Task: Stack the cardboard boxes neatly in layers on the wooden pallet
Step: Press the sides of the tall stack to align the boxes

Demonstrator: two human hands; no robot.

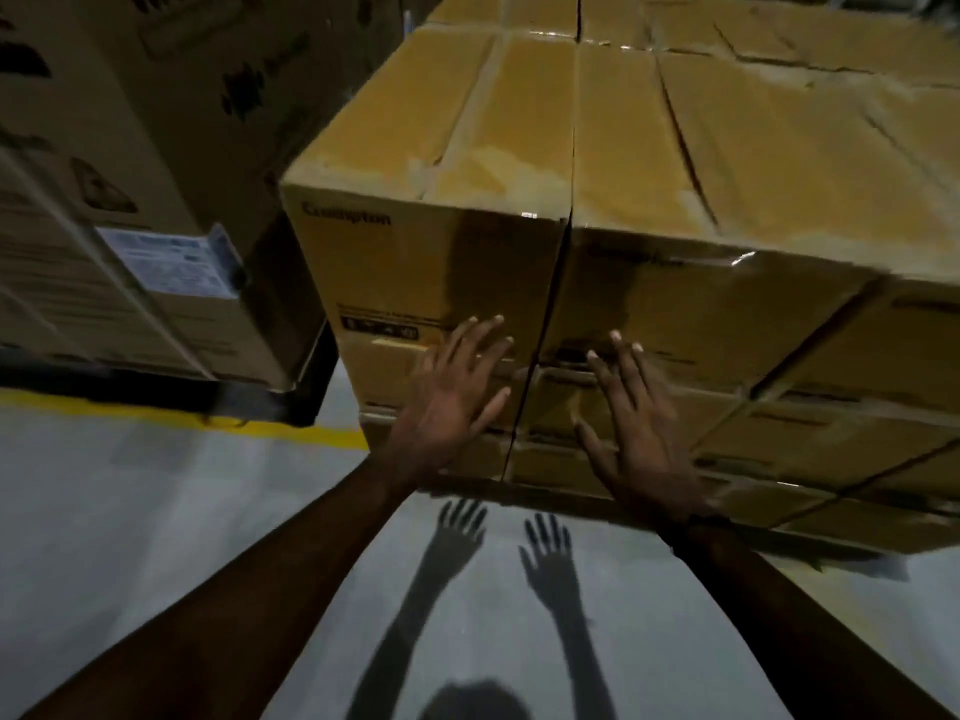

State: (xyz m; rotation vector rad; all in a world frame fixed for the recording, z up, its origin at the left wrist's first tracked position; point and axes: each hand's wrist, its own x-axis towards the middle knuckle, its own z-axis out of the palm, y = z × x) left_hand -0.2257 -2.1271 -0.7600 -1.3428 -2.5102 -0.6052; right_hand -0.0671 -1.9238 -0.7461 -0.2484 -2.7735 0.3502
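Note:
A tall stack of brown cardboard boxes (597,163) fills the upper right, taped on top and layered down to the floor. The nearest top-left box (415,262) carries dark printed lettering. My left hand (457,392) is spread flat, fingers straight, in front of this stack's near face, just left of the vertical seam between two boxes. My right hand (639,423) is spread the same way just right of that seam. Whether the palms touch the cardboard I cannot tell. The pallet under the stack is hidden.
Another load of large printed cartons (104,226) with a white label (166,262) stands at the left on a dark base (291,402). A yellow line (291,431) runs across the grey concrete floor (156,511). Shadows of my arms fall on the floor.

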